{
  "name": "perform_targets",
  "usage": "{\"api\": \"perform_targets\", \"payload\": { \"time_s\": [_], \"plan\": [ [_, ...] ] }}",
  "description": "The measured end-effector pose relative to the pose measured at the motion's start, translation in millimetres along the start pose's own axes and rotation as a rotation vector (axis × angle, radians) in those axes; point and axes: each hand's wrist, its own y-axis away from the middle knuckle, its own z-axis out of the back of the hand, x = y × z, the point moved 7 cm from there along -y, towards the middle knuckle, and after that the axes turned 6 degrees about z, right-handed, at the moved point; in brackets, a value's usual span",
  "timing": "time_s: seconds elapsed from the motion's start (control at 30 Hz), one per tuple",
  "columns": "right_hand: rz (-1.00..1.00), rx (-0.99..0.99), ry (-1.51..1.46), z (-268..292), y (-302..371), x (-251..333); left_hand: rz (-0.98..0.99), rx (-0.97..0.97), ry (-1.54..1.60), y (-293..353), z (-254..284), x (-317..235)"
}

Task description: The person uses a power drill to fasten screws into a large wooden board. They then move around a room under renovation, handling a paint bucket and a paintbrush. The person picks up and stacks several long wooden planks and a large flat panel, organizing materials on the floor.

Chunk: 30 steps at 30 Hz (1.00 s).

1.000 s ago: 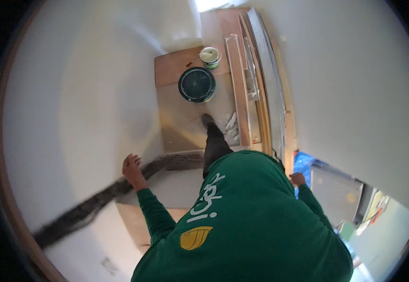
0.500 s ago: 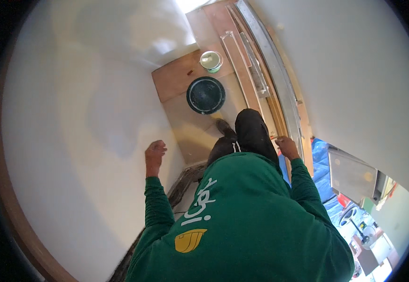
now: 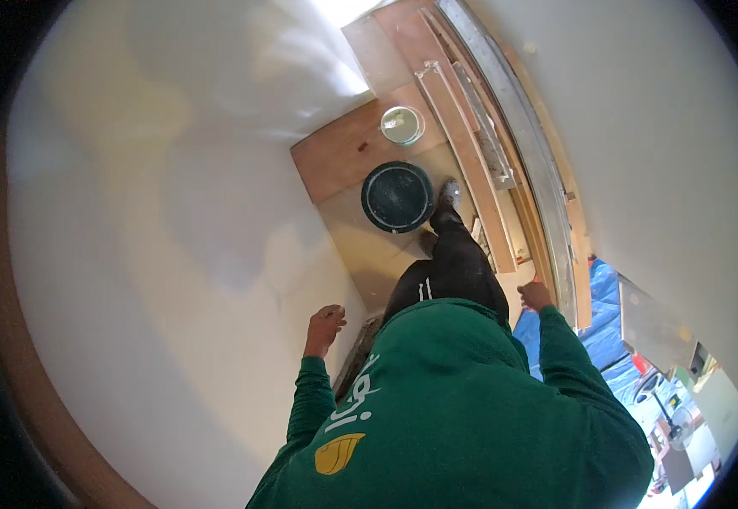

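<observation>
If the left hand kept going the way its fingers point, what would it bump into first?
The left hand points up along the white wall, with nothing else nearby. It would probably brush the wall first, though depth is hard to judge.

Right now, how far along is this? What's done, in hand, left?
Done: white walls look evenly coated.
In hand: nothing. Left hand is loosely curled and empty by the wall; right hand is empty near the door frame.
Left: dark bucket and small can sit on the floor board, not cleared.
</observation>
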Motion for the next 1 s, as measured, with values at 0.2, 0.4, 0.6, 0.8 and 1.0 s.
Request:
{"api": "perform_targets", "payload": {
  "time_s": [0.2, 0.4, 0.6, 0.8, 1.0],
  "plan": [
    [0.077, -0.233, 0.360, 122, -118, 81, 0.024, 0.022, 0.077, -36, 7, -45],
    [0.022, -0.331, -0.222, 188, -213, 128, 0.191, -0.006, 0.047, -65, -1, -50],
    [-0.225, -0.221, -0.172, 128, -292, 115, 0.101, -0.024, -0.375, -160, -6, -50],
    [-0.352, -0.266, -0.584, 88, -326, 130, 0.033, -0.022, -0.624, -269, -25, -75],
    [-0.489, -0.277, -0.899, 46, -401, 124, -0.364, -0.046, -1.033, -496, -12, -48]
  ]
}}
